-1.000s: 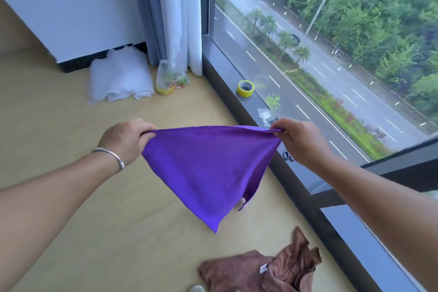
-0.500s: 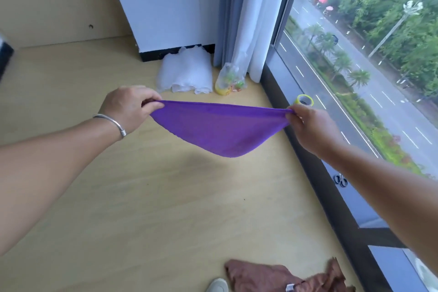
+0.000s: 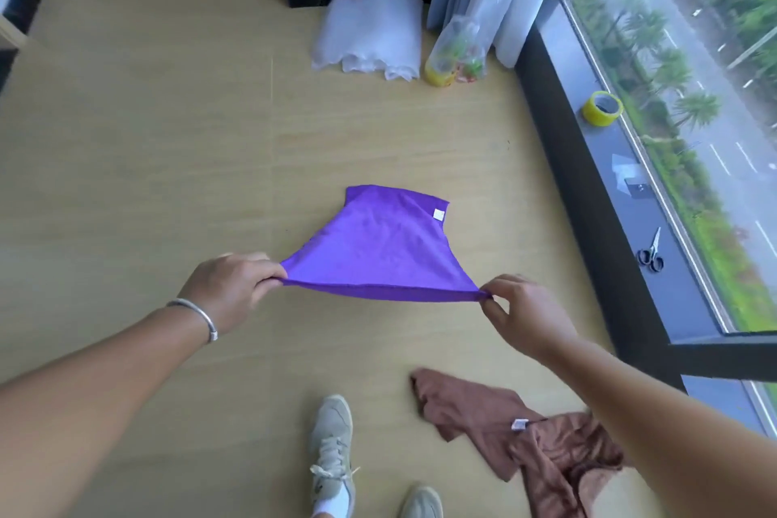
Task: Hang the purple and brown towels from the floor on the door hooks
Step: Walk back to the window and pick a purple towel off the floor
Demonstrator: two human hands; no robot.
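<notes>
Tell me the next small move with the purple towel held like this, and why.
Probably carry the purple towel toward the door hooks, which are not in view. The left hand and right hand each pinch a corner, so the near edge is stretched and ready to hang. The brown towel lies crumpled on the floor and can wait.
</notes>
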